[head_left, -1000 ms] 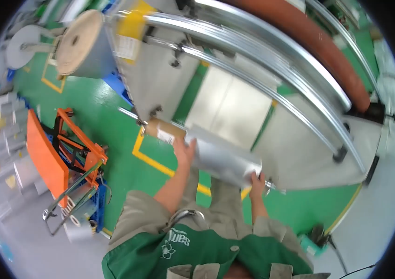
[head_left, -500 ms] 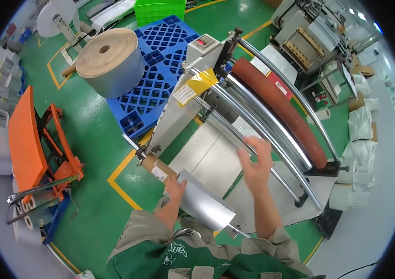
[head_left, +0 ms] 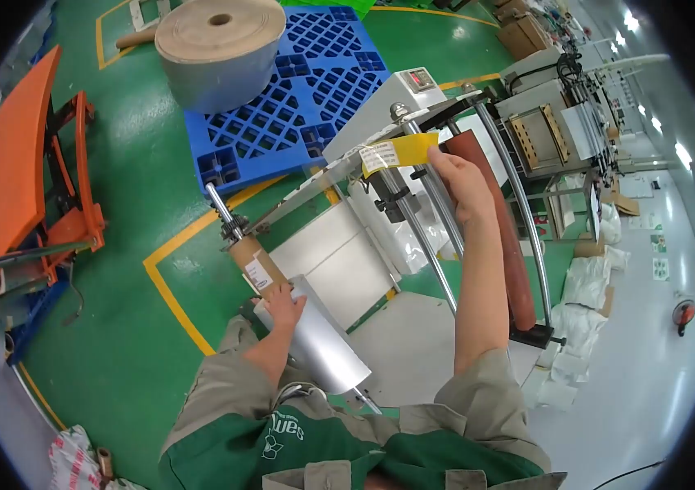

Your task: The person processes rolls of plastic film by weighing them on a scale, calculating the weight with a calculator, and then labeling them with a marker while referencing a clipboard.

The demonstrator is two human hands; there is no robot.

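A roll of silver film [head_left: 319, 343] on a cardboard core [head_left: 256, 265] sits on a metal shaft [head_left: 221, 204] in front of my body. My left hand [head_left: 283, 309] rests on the roll where film and core meet, its fingers laid over the surface. My right hand [head_left: 466, 180] reaches forward to the machine frame and pinches the right end of a yellow strip [head_left: 414, 150]. A white printed label [head_left: 380, 157] is on the strip's left part. The strip lies across the upper ends of the metal bars [head_left: 427, 241].
Beyond my right forearm is a red-brown roller [head_left: 515, 269]. A control box [head_left: 413, 86] tops the machine's side plate. A large roll [head_left: 221, 61] stands on a blue pallet [head_left: 306, 102]. An orange lift table [head_left: 16, 155] is at the left.
My right hand has moved up and forward from above the bars to the yellow strip and taken its end. My left hand stays on the roll. The view has turned right.
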